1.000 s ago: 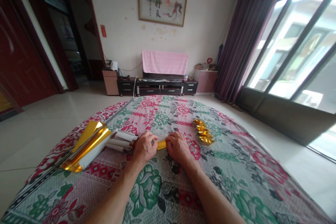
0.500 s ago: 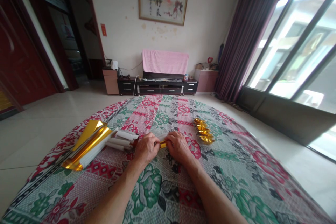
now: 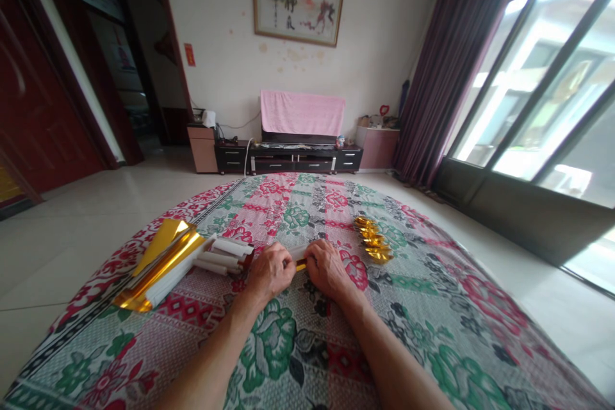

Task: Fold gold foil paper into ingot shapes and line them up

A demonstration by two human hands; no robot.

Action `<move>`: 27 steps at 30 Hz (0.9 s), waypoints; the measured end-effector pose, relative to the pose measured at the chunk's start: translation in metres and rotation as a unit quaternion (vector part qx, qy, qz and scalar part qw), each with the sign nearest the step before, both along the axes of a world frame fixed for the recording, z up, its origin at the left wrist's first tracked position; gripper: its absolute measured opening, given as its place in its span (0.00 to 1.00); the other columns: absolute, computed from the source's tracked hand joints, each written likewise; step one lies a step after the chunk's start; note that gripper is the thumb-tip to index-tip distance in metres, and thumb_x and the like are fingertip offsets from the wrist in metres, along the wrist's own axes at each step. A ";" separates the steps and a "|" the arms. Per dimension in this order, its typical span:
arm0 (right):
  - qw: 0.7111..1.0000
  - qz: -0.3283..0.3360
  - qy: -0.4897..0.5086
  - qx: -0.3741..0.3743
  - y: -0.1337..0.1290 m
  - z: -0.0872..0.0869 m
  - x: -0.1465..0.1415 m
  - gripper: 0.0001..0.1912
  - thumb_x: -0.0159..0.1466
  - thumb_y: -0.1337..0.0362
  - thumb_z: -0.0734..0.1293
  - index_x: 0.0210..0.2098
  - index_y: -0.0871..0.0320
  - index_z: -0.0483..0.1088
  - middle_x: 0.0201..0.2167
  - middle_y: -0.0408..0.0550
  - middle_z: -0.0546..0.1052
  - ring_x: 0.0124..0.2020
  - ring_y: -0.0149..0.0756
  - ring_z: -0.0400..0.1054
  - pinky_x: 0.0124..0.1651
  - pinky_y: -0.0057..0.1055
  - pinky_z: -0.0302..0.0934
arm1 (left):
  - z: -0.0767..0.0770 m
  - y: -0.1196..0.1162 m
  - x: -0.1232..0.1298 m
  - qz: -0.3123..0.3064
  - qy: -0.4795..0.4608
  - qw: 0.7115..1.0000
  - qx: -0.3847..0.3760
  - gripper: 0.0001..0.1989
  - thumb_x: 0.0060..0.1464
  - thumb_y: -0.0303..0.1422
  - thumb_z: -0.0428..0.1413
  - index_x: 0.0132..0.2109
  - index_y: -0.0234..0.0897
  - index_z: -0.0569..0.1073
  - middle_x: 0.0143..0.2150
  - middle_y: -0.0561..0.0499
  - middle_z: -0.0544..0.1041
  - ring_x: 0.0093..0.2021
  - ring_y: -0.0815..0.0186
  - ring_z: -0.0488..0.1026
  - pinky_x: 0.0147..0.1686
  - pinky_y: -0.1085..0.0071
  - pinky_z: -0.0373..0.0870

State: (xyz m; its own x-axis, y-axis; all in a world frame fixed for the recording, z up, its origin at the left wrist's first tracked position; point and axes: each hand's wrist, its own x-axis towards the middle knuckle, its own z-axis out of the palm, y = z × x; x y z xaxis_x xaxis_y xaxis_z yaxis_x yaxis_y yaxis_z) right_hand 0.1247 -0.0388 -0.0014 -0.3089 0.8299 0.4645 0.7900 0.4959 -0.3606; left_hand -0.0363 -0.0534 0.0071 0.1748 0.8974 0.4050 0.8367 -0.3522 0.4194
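Note:
Between my two hands is a small piece of gold foil paper [image 3: 300, 264], pale along its far side. My left hand [image 3: 271, 271] pinches its left end, fingers curled. At the right end the fingers of my right hand [image 3: 327, 267] are closed on the same piece. Left of my left hand lie several white paper rolls [image 3: 218, 261], their right ends close to my knuckles. Beyond them is a stack of gold foil sheets [image 3: 166, 262], partly curled. To the right of my right hand sits a row of folded gold pieces [image 3: 373, 240].
A flowered cloth [image 3: 298, 214] covers the round table under everything. Across the floor stands a low black cabinet [image 3: 293, 160] with a pink cloth [image 3: 302, 113] above it. A purple curtain [image 3: 437, 77] and large windows are on the right.
The foil piece between my hands has turned slightly and shows a narrower gold strip. My left fingers have shifted a little; my right hand is nearly unchanged.

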 end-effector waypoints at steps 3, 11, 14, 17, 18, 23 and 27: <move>1.000 -0.002 0.009 -0.001 0.002 -0.001 0.000 0.07 0.59 0.71 0.59 0.31 0.57 0.68 0.37 0.46 0.70 0.39 0.33 0.62 0.43 0.28 0.53 | 0.001 0.000 0.000 0.001 0.007 1.000 -0.004 0.11 0.50 0.28 0.50 0.23 0.35 0.71 0.29 0.50 0.71 0.31 0.69 0.67 0.33 0.73 0.61; 0.999 -0.018 0.025 0.008 0.008 -0.007 0.001 0.10 0.62 0.69 0.57 0.29 0.59 0.69 0.35 0.48 0.71 0.39 0.32 0.63 0.44 0.27 0.54 | -0.002 0.002 -0.001 0.006 0.011 1.000 0.007 0.13 0.52 0.28 0.48 0.22 0.35 0.71 0.28 0.50 0.71 0.30 0.70 0.67 0.33 0.73 0.60; 0.999 -0.017 0.028 0.012 0.009 -0.007 0.001 0.10 0.62 0.69 0.57 0.29 0.59 0.69 0.35 0.48 0.71 0.38 0.32 0.63 0.44 0.26 0.55 | -0.001 0.002 0.000 0.010 0.017 1.000 0.007 0.13 0.52 0.28 0.48 0.22 0.35 0.71 0.28 0.50 0.71 0.30 0.70 0.67 0.33 0.74 0.60; 0.999 -0.026 0.023 0.008 0.009 -0.006 0.000 0.11 0.62 0.69 0.57 0.28 0.60 0.68 0.34 0.48 0.71 0.38 0.31 0.63 0.43 0.26 0.55 | 0.000 0.002 0.000 0.017 0.029 0.999 0.007 0.13 0.51 0.28 0.48 0.22 0.35 0.70 0.28 0.49 0.71 0.30 0.69 0.67 0.33 0.73 0.60; 0.999 -0.031 0.021 0.006 0.009 -0.006 -0.001 0.11 0.62 0.69 0.57 0.28 0.60 0.68 0.34 0.48 0.71 0.38 0.31 0.64 0.43 0.26 0.55 | 0.000 0.002 0.000 0.018 0.033 0.999 0.008 0.13 0.51 0.28 0.48 0.22 0.35 0.70 0.27 0.49 0.71 0.30 0.69 0.67 0.33 0.73 0.60; 0.999 -0.041 0.011 -0.004 0.008 -0.004 -0.003 0.11 0.62 0.68 0.57 0.28 0.59 0.69 0.33 0.49 0.70 0.37 0.32 0.63 0.43 0.27 0.55 | 0.000 0.004 -0.005 0.011 0.017 1.000 0.000 0.11 0.51 0.29 0.48 0.25 0.35 0.71 0.28 0.49 0.72 0.31 0.69 0.68 0.33 0.74 0.60; 0.999 -0.042 0.007 0.000 0.009 -0.005 -0.002 0.11 0.62 0.68 0.57 0.29 0.59 0.70 0.34 0.50 0.70 0.37 0.33 0.63 0.43 0.28 0.55 | 0.001 0.007 -0.009 0.009 0.008 1.000 -0.024 0.10 0.51 0.28 0.47 0.27 0.36 0.72 0.28 0.50 0.73 0.30 0.69 0.69 0.33 0.74 0.59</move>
